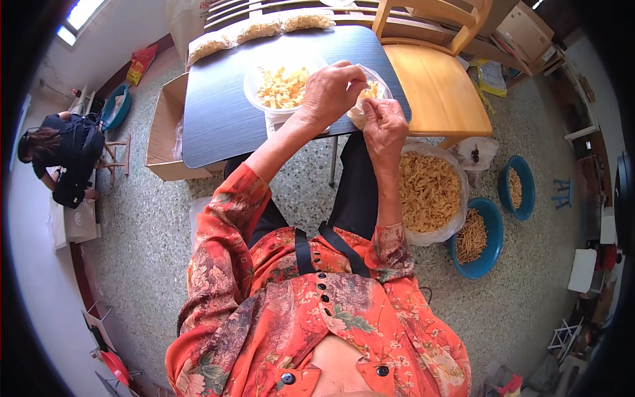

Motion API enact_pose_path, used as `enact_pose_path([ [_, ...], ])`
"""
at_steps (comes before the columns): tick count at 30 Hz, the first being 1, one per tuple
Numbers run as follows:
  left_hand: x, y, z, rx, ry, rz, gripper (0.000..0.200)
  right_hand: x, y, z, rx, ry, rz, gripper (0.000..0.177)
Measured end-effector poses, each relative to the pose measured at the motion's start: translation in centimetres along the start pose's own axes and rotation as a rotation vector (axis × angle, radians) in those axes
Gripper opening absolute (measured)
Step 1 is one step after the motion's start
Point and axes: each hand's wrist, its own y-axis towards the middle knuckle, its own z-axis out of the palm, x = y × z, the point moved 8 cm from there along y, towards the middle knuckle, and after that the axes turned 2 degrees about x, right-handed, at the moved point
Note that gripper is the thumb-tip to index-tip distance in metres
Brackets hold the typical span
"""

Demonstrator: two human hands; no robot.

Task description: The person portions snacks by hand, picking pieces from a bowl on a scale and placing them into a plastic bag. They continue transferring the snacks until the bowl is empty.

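Both the bare left hand (337, 91) and the bare right hand (385, 126) are pinching, fingertips drawn together, at the mouth of a clear, thin plastic bag (357, 120) of pale-yellow pieces (370, 90), which is sitting at the near right edge of the dark rectangular table (218, 126). Guiding remotely, I am favouring light, even tension, so the bag is neither tearing nor spilling.

Right beside the grip there stands a wooden chair (433, 86). Lower on the grip's right, on the floor, are a blue basin (493, 231) with snack sticks (471, 238), a smaller basin (527, 193) and a blue stool (563, 193). Far left of the grip, a person (66, 149) in dark clothes is seated.
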Motion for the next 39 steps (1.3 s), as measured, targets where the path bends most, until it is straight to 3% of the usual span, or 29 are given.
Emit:
enact_pose_path([
  [1,-0.5,0.4,-0.1,-0.108,0.133,0.146,0.01,0.1,0.2,-0.2,-0.004,0.0,0.001,0.011],
  [6,-0.4,1.4,-0.7,-0.136,-0.105,0.079,0.013,0.2,0.4,-1.0,-0.028,-0.031,-0.022,0.009],
  [8,-1.1,0.7,0.5,0.132,-0.015,0.105,0.019,0.3,0.3,-1.5,-0.04,-0.052,-0.031,0.008],
  [13,-0.8,-1.1,3.7,0.564,0.094,0.03,0.044,-0.1,0.2,-1.8,-0.073,-0.101,-0.098,0.01],
  [16,-1.0,-0.9,4.4,0.581,0.197,0.009,0.04,-0.4,0.2,-1.5,-0.047,-0.128,-0.065,0.01],
  [20,-1.6,-0.6,3.5,0.478,0.109,0.045,0.039,-0.8,0.3,-1.7,-0.047,-0.091,-0.016,0.009],
  [22,-3.0,-0.2,0.6,0.258,-0.084,0.235,0.034,-0.8,0.3,-1.9,-0.046,-0.07,0.012,0.009],
  [26,1.8,0.9,-3.8,0.254,-0.176,0.04,0.013,-1.5,0.0,-2.3,-0.041,-0.078,0.033,0.01],
  [31,7.9,0.5,-9.1,0.406,0.311,-0.082,0.013,-1.5,0.1,-2.5,-0.044,-0.073,0.029,0.01],
  [36,10.2,-1.3,-8.7,0.534,0.496,-0.151,0.026,-1.5,-0.1,-2.5,-0.039,-0.081,0.026,0.01],
  [39,9.9,-1.6,-7.7,0.544,0.579,-0.07,0.026,-1.3,-0.1,-2.5,-0.034,-0.089,0.039,0.01],
])
